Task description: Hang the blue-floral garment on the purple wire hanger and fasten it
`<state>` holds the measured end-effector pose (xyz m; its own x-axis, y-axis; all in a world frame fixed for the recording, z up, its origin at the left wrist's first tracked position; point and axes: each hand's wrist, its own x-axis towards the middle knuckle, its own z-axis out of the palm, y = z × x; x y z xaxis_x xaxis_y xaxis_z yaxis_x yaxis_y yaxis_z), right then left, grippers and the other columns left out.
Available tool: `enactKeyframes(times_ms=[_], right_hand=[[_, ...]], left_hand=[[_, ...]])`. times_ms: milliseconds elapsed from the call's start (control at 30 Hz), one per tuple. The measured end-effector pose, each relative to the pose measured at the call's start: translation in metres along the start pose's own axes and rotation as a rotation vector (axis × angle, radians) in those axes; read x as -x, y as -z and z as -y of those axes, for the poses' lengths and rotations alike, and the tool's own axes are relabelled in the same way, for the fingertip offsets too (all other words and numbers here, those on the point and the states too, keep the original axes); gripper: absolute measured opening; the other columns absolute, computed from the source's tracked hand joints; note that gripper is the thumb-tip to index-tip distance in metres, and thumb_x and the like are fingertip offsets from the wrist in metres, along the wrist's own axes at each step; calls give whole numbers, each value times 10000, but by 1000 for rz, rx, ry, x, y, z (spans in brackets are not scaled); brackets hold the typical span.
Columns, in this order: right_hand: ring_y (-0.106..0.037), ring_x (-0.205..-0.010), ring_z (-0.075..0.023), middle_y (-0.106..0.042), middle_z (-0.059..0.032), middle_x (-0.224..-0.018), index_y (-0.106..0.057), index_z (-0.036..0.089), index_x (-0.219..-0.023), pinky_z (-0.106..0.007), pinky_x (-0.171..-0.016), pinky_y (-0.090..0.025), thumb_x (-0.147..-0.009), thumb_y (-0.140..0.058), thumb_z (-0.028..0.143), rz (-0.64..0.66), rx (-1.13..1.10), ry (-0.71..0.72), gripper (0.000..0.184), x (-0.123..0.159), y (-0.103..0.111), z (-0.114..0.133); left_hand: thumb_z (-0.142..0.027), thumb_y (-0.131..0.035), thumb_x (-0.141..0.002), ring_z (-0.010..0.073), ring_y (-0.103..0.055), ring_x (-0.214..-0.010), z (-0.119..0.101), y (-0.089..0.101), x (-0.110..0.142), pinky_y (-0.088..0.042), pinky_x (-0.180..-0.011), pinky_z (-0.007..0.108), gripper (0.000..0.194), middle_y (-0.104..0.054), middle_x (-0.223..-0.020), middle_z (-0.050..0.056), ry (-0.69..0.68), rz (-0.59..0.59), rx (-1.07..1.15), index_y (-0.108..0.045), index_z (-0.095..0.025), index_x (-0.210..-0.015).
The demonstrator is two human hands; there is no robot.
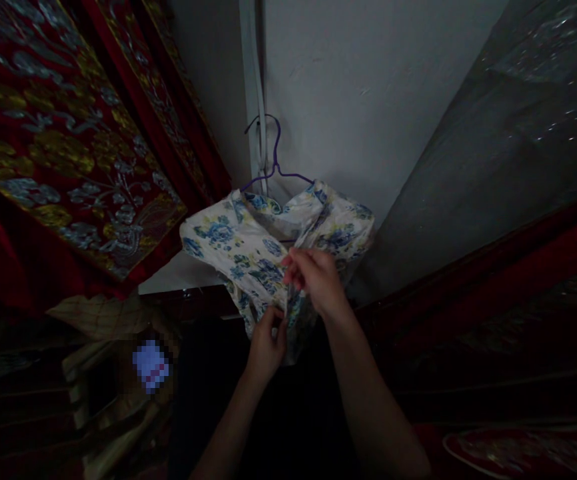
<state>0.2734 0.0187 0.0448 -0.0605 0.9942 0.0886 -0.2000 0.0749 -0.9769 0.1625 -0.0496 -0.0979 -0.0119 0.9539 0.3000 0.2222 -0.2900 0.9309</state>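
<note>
Looking soft and light, the shirt [261, 257] suits a front-edge hold, left hand [266, 343] pinching it, right hand [321, 280] curled, grip unclear.

At twelve o'clock, a hanger [277, 167] is hung before the wall [358, 87], with a garment [228, 233] suspended from it, centrally. Draped cloth [63, 147] is positioned at ten o'clock, sheeting [508, 127] at two, a frame [76, 365] at eight.
</note>
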Motion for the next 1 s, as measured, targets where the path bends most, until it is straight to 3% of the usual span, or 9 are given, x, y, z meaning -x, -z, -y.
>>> enactKeyframes(times_ms=[133, 233, 333, 467, 600, 733, 833, 900, 1000], right_hand=[[-372, -353, -40, -557, 18, -457, -629, 151, -646, -168, -358, -233, -818, -603, 360, -43, -52, 142, 272, -47, -8, 56], [-385, -353, -42, -556, 19, -468, -623, 157, -677, -172, -363, -253, -876, -559, 346, 18, -30, 179, 282, -50, -14, 62], [-401, -353, -49, -541, 35, -471, -600, 177, -691, -181, -370, -271, -902, -538, 395, 65, -17, 222, 309, -36, -16, 51], [-420, -386, -57, -510, 43, -476, -598, 186, -692, -190, -393, -292, -912, -547, 413, 83, 24, 303, 321, -22, -13, 51], [-403, -390, -61, -481, 56, -462, -619, 195, -701, -202, -419, -295, -925, -562, 457, 80, 86, 402, 350, -24, -8, 55], [-418, -418, -85, -475, 45, -463, -608, 201, -648, -234, -452, -311, -907, -571, 474, -37, 169, 461, 379, -35, -2, 19], [-407, -405, -97, -459, 39, -444, -562, 208, -572, -250, -438, -294, -844, -591, 481, -61, 166, 315, 387, -34, 1, -21], [-385, -388, -94, -446, 42, -429, -550, 210, -553, -247, -427, -284, -812, -590, 474, -41, 119, 215, 372, -22, 2, -42], [-364, -371, -86, -438, 45, -414, -553, 208, -538, -237, -421, -279, -809, -581, 466, 9, 54, 127, 375, 7, -3, -59]], left_hand=[[-242, -539, -925, 181, -591, -743, 19, -15, -8, -453, -732, 293, 90, -604, -791, 24, -18, 7, -39, -560, -211, -843], [-224, -545, -920, 179, -596, -726, 14, -9, -27, -455, -716, 289, 99, -607, -767, 18, -45, 87, -62, -561, -205, -823], [-244, -604, -914, 184, -653, -795, -24, 13, -63, -488, -772, 284, 72, -677, -843, 31, -132, 137, -23, -623, -197, -966], [-239, -572, -968, 169, -670, -901, -105, 47, -121, -497, -860, 290, 425, -698, -1019, 52, -476, -137, -29, -491, -216, -1385], [-233, -580, -976, 125, -615, -722, -157, 66, -147, -451, -701, 237, 104, -662, -798, -7, -688, -46, -326, -667, -180, -998], [-253, -614, -971, 95, -560, -625, -177, 72, -139, -388, -613, 218, 182, -607, -685, -35, -762, -122, -421, -632, -162, -814], [-272, -629, -970, 86, -553, -642, -179, 91, -137, -397, -625, 207, 186, -599, -692, -45, -730, -342, -213, -632, -151, -829], [-227, -658, -950, 70, -529, -622, -171, 116, -141, -396, -610, 188, 157, -583, -670, -59, -666, -508, 62, -624, -140, -825], [-130, -585, -970, 46, -499, -564, -135, 160, -141, -434, -631, 151, 254, -509, -568, -83, -383, -610, 663, -539, -156, -722]])
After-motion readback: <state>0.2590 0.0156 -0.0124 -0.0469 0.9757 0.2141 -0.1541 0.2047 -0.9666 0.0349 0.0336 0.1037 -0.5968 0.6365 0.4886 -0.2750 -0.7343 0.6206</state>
